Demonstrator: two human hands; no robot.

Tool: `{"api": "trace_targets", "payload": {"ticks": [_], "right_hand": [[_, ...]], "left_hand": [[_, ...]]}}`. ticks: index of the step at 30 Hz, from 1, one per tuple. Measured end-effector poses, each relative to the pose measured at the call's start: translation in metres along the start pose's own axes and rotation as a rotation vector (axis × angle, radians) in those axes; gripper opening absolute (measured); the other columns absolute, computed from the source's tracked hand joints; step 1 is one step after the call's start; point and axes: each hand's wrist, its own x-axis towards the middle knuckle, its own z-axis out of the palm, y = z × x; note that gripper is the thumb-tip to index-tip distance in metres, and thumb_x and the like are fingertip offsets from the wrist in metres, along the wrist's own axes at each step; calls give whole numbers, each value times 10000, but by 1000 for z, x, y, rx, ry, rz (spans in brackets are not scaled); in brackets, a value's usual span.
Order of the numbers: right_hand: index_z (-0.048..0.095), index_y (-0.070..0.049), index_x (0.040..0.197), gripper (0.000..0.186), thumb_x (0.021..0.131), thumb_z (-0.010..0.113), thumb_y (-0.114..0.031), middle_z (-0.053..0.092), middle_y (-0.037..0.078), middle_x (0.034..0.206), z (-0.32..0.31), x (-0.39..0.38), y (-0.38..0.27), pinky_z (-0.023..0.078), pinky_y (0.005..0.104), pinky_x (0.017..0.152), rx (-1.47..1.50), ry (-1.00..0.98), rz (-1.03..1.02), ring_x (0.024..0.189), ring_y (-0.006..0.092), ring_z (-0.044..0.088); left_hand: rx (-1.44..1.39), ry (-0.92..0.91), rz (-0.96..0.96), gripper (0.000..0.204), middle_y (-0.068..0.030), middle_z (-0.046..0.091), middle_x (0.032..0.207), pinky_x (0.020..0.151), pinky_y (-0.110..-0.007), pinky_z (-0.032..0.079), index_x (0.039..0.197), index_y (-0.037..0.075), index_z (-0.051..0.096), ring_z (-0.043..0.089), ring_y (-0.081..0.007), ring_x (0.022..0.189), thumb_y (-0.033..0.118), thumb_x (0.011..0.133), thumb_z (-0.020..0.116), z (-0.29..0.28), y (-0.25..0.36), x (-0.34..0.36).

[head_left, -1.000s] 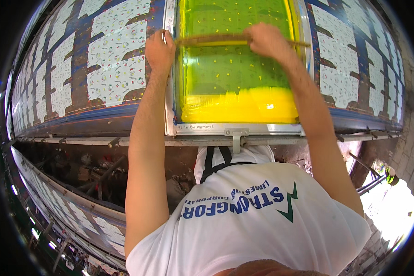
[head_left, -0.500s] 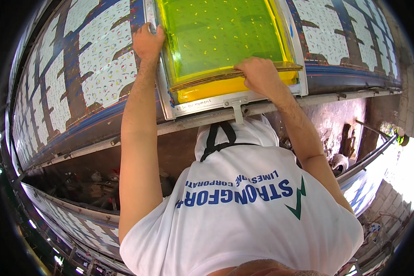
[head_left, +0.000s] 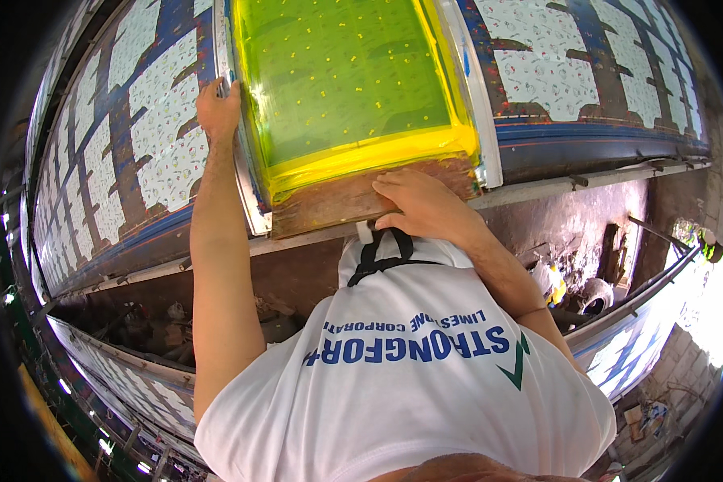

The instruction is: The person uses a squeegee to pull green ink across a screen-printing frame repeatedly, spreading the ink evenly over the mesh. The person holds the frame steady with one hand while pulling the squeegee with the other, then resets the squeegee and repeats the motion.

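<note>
A screen-printing frame [head_left: 252, 193] with pale metal rails lies on a long printing table. Its mesh [head_left: 345, 80] looks green with small yellow dots, and bright yellow ink lines its borders. Across the near end of the frame rests a wide wooden squeegee [head_left: 329, 199], leaning so its broad brown face shows. My right hand [head_left: 426, 201] is closed over the squeegee's right half, fingers on the wood and thumb at its near edge. At the frame's left rail, my left hand [head_left: 218, 112] grips the metal, its fingertips partly hidden.
White patterned fabric pieces [head_left: 165, 108] lie in rows left of the frame, and more printed pieces [head_left: 542, 84] lie to its right. A metal rail [head_left: 602, 178] with short pegs runs along the table's near edge. Behind me stands another table [head_left: 136, 390] with pieces.
The squeegee has come closer to me and tipped over, so its broad face now shows. My right hand moved with it. The left hand stays on the frame's rail; the view has shifted.
</note>
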Motion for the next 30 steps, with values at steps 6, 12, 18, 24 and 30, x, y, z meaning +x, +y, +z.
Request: {"api": "trace_targets", "payload": {"ticks": [6, 12, 18, 24, 30], "right_hand": [[653, 59, 1364, 579, 957, 796, -327, 692, 257, 1342, -56, -32, 90, 513, 498, 1092, -205, 438, 361, 1264, 439, 654], [613, 63, 1435, 658, 948, 827, -324, 681, 233, 1308, -86, -34, 158, 510, 503, 1092, 114, 484, 664, 1207, 430, 665], [696, 31, 1237, 536, 841, 852, -296, 673, 233, 1154, -73, -12, 163, 561, 489, 930, -271, 640, 533, 1087, 427, 676], [725, -32, 1062, 400, 754, 842, -259, 659, 170, 1000, -89, -3, 153, 576, 497, 865, -223, 715, 524, 975, 393, 687], [716, -33, 1037, 396, 737, 834, -263, 652, 155, 988, -126, 7, 123, 594, 497, 816, -254, 765, 388, 921, 391, 698]], "left_hand": [[15, 13, 36, 428, -140, 769, 1137, 1004, -474, 545, 1189, 59, 800, 689, -368, 1127, 378, 904, 824, 2, 4, 2], [31, 12, 32, 420, -132, 764, 1113, 989, -467, 542, 1185, 58, 800, 687, -358, 1109, 375, 909, 822, 1, 5, 1], [47, -54, -38, 420, -143, 766, 1085, 971, -453, 548, 1189, 70, 814, 702, -354, 1066, 383, 909, 827, -2, 3, 3], [-15, 22, 10, 434, -149, 770, 1058, 848, -396, 558, 1210, 41, 810, 696, -278, 906, 377, 935, 833, 3, -3, 7], [-123, -48, -52, 471, -133, 780, 1055, 794, -373, 561, 1229, 22, 810, 690, -253, 840, 372, 919, 862, -15, -20, 25]]}}
